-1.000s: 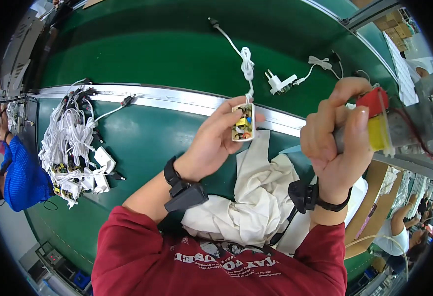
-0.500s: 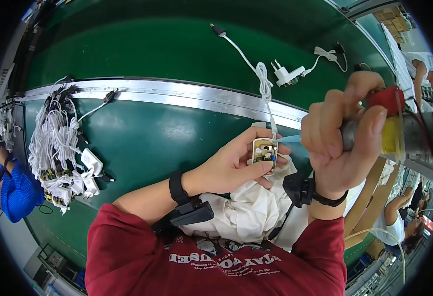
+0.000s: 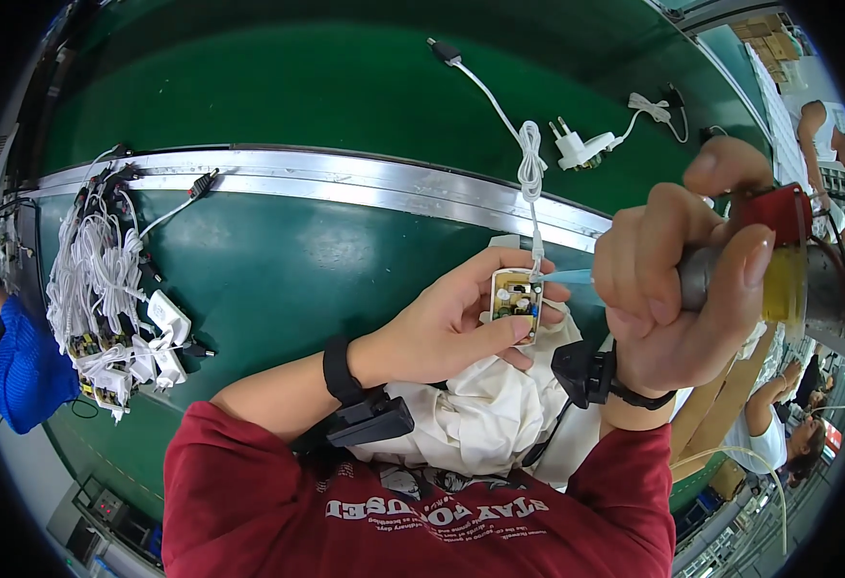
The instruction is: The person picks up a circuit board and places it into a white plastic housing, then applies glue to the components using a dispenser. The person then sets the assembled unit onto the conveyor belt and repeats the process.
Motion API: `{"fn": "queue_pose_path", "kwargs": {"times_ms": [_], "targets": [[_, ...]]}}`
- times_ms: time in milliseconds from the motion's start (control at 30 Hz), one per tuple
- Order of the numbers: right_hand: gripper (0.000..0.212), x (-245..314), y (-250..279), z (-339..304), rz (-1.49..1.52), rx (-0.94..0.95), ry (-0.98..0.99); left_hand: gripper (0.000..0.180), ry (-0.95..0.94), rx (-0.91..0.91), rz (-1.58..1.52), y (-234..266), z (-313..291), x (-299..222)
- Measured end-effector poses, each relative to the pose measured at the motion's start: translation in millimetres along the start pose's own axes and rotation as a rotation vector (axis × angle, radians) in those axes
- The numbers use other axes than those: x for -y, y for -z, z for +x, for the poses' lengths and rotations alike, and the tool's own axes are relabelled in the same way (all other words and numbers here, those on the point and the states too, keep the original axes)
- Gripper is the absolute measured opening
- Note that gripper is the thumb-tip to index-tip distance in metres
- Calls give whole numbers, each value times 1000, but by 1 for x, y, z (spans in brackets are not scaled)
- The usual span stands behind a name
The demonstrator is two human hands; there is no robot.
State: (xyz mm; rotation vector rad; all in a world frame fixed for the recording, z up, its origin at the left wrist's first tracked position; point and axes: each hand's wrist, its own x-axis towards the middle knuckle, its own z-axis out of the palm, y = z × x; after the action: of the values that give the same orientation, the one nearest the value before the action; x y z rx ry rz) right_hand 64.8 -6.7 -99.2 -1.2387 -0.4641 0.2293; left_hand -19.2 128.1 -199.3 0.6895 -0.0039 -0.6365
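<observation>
My left hand (image 3: pixel 461 313) holds an open white adapter housing (image 3: pixel 496 289), its thumb over the lower part. Inside it a circuit board (image 3: pixel 519 301) with small components faces up. From its top runs a white cable (image 3: pixel 530 164), bundled midway and ending in a black connector (image 3: pixel 445 51). Closed round the thick grey barrel of a glue dispensing gun (image 3: pixel 696 277) is my right hand (image 3: pixel 668 279). The gun has a red switch block (image 3: pixel 775 212) and a yellow band. Its pale blue tapered nozzle (image 3: pixel 567 276) points left, the tip at the board's upper right corner.
A pile of white cables (image 3: pixel 95 250) with open adapters lies on the left of the green bench. Beyond the metal rail (image 3: pixel 345 178), another adapter with plug pins (image 3: pixel 581 149) rests on the green belt (image 3: pixel 278 91). Co-workers sit at both sides.
The loose adapter and the cable's far end have shifted right on the belt. My right index finger has come away from the red switch block. The nozzle tip stays at the board.
</observation>
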Motion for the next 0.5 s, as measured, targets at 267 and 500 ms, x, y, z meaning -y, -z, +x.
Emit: {"fn": "queue_pose_path", "kwargs": {"times_ms": [267,500], "targets": [[35,1,-4,-8,2,67,-2,43,-14,-124,-55,7,2,-4],[34,-5,0,-7,-85,145,32,42,-100,-105,-120,10,0,-9]]}}
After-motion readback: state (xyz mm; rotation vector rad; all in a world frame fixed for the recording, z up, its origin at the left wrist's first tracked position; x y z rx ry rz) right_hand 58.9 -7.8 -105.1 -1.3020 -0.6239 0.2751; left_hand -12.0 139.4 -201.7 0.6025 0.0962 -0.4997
